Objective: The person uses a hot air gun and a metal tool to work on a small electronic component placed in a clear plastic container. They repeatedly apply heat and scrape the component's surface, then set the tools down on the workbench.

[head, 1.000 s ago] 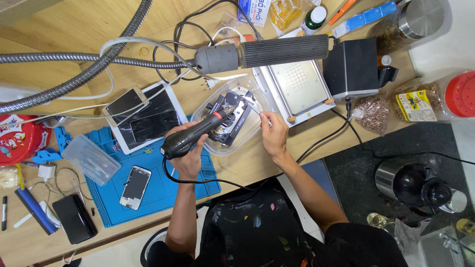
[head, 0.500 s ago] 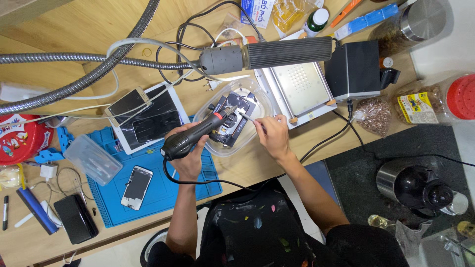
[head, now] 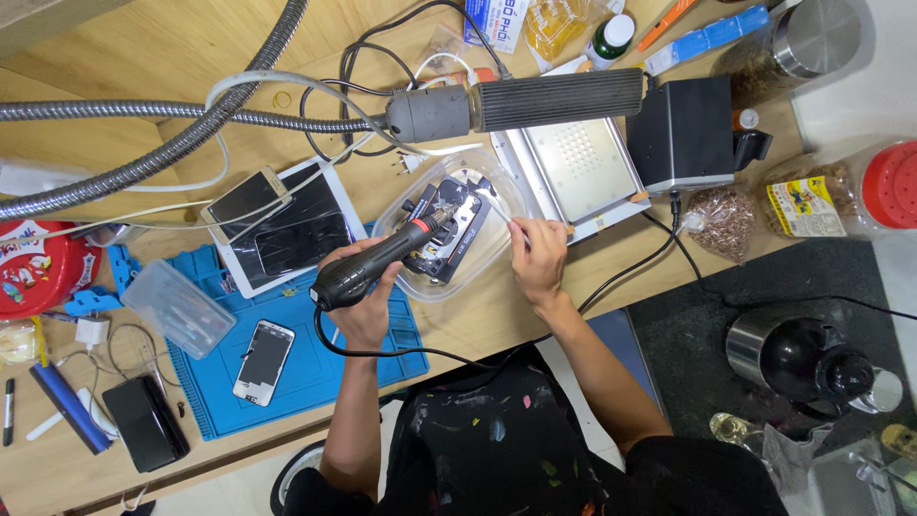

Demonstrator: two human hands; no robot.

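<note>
Head view. The left hand [head: 368,311] has its fingers clamped round the black handle of a corded hot-air tool [head: 377,263], whose nozzle points down onto a small dark circuit board [head: 447,229]. The board lies inside a clear plastic tray [head: 396,225], and the tray rests on the desk [head: 124,57].

The right hand [head: 538,260], just right of the tray, has its fingers pinched together on thin tweezers [head: 499,216], whose tips reach over the tray's rim toward the board.

Judgement on the work in hand: the nozzle should stay close above one spot on the board and clear of the plastic wall, which looks likely to soften under heat. The tweezers should stay light and steady, with the wrist braced on the desk.

Surroundings, relative to the tray:
- A blue mat [head: 315,368] lies to its lower left, carrying a white phone [head: 262,361].
- A tablet [head: 291,234] lies just left.
- A metal plate [head: 578,172] lies just right.
- A lamp head [head: 521,103] hangs above and shades part of the tray.
- The tool's cord [head: 401,354] loops below it, near the left wrist, and could drag.
</note>
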